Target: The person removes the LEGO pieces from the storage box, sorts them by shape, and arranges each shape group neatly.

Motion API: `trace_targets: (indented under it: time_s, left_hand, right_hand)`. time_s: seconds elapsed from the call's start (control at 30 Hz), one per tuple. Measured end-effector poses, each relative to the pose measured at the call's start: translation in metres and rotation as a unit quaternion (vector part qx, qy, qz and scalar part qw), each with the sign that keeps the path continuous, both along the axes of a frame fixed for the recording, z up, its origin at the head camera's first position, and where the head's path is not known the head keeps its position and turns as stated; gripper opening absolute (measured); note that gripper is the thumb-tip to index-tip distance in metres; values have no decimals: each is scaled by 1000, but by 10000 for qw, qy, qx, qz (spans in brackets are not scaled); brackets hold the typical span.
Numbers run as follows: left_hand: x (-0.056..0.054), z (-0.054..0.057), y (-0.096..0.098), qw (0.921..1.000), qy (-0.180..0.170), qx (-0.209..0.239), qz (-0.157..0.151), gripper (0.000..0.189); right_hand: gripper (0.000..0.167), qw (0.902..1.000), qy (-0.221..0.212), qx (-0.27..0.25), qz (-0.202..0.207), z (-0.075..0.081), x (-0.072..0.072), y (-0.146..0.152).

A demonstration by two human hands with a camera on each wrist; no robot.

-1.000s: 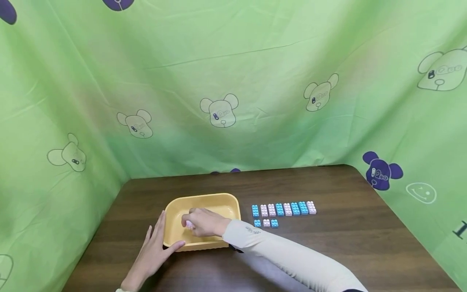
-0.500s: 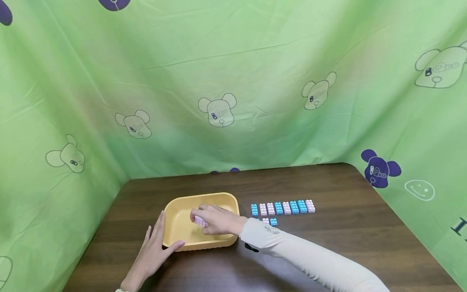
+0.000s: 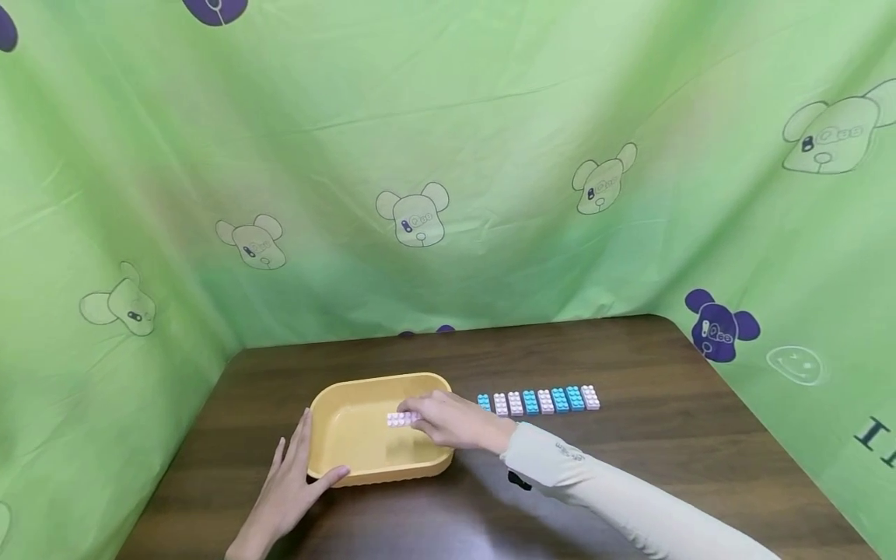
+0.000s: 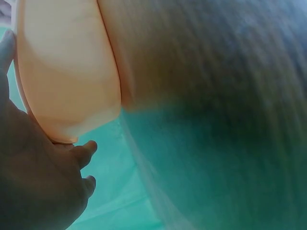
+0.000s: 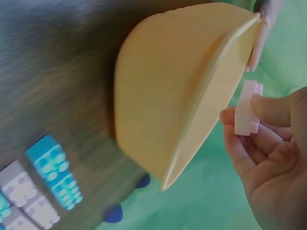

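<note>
A pale pink toy building brick [image 3: 401, 420] is pinched between the thumb and fingers of my right hand [image 3: 455, 420], over the right part of a yellow plastic basin [image 3: 381, 473]. In the right wrist view the brick [image 5: 243, 109] shows its side, thumb on the studs, beyond the basin's rim [image 5: 192, 115]. My left hand [image 3: 287, 490] rests against the basin's left end, its straight fingers along the wall and its thumb on the near left corner. The left wrist view shows that hand [image 4: 38, 167] against the basin's wall [image 4: 72, 62]. Bare yellow floor shows inside the basin.
A row of blue and pale pink bricks [image 3: 546, 401] lies on the brown wooden table [image 3: 672, 435], right of the basin. My right forearm [image 3: 616, 498] crosses the table's near right part. A green printed cloth [image 3: 490, 257] hangs around the table's back and sides.
My right hand has moved right across the basin with the pink brick, and more of the brick shows. The short row of small bricks is now hidden behind that hand and arm. The left hand stays.
</note>
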State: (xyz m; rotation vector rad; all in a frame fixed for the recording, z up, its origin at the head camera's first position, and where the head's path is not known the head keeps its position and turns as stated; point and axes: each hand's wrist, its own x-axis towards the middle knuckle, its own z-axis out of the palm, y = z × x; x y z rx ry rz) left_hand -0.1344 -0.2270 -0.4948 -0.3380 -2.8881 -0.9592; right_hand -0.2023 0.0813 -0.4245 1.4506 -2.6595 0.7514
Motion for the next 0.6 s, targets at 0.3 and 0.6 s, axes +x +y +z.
trace_targets:
  time_s: [0.3, 0.6]
  left_hand:
    - [2, 0, -2, 10000, -98, 7, 15, 112]
    - [2, 1, 0, 10000, -84, -29, 2, 112]
  right_hand:
    - [14, 9948, 507, -840, -280, -10, 11, 38]
    - [19, 9896, 623, -957, -877, -20, 19, 77]
